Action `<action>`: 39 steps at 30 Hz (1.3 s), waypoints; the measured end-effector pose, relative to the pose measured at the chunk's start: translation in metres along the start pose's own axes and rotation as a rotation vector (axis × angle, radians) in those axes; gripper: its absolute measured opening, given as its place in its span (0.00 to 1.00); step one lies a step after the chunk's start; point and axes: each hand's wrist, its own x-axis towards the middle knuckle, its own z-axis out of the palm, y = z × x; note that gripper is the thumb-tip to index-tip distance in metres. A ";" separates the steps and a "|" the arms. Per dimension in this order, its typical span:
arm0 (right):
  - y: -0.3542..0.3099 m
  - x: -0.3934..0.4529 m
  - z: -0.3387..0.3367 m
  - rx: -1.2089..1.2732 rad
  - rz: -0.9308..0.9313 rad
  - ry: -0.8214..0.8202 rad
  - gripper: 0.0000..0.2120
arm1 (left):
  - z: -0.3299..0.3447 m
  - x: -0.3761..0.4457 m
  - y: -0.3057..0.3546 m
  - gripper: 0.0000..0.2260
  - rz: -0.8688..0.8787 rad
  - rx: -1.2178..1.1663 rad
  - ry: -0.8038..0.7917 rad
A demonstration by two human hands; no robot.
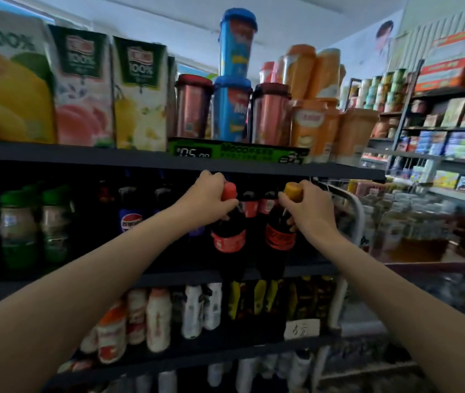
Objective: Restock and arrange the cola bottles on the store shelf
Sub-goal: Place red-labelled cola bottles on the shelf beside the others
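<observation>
Right now I have both hands up at the middle shelf point(310, 269), each carrying a dark plastic cola bottle by its neck. My left hand point(207, 195) has its fingers curled tight just below the cap of the red-capped cola bottle with the red label point(228, 231), and my right hand point(309, 207) has its fingers clamped the same way round the neck of the orange-capped cola bottle with the red-and-black label point(278, 231). Both bottles hang roughly upright, just beside each other, in front of the shelf's front edge toward its right end, with more red-labelled cola bottles point(249, 207) standing behind them in the shadow. Holding by the neck makes sense to me: the black shelf above point(83, 157) sits low, so gripping high keeps the bodies free to slide in under it. Whether the bases already touch the shelf I cannot tell, as the picture is blurred. I judge the next move is to push them back into the row, labels forward. Blue-labelled cola bottles point(130, 214) stand further left.
</observation>
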 end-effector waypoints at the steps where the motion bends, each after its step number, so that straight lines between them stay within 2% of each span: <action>1: 0.013 0.009 -0.003 -0.013 -0.006 0.007 0.10 | 0.011 0.007 0.007 0.11 -0.013 -0.007 0.016; 6: 0.060 0.036 -0.001 0.008 0.004 0.012 0.10 | 0.049 0.040 0.033 0.13 0.027 0.052 -0.007; 15: 0.087 0.077 0.020 -0.002 0.034 0.045 0.13 | 0.087 0.082 0.036 0.14 0.022 0.102 -0.010; 18: 0.090 0.093 0.020 -0.050 0.120 -0.023 0.14 | 0.099 0.089 0.043 0.14 -0.006 0.086 -0.008; 22: 0.102 0.104 0.026 -0.111 0.147 -0.125 0.29 | 0.116 0.098 0.050 0.15 -0.027 0.047 0.093; 26: 0.126 0.099 0.040 -0.010 0.223 -0.224 0.33 | 0.128 0.101 0.047 0.16 -0.025 0.039 0.203; 30: 0.142 0.099 0.053 0.005 0.221 -0.280 0.40 | 0.134 0.107 0.040 0.15 -0.082 -0.032 0.227; 35: 0.150 0.106 0.058 0.141 0.270 -0.404 0.38 | 0.143 0.125 0.029 0.26 -0.235 -0.014 0.180; 39: 0.159 0.107 0.056 0.191 0.276 -0.413 0.37 | 0.157 0.125 0.021 0.32 -0.319 -0.042 0.083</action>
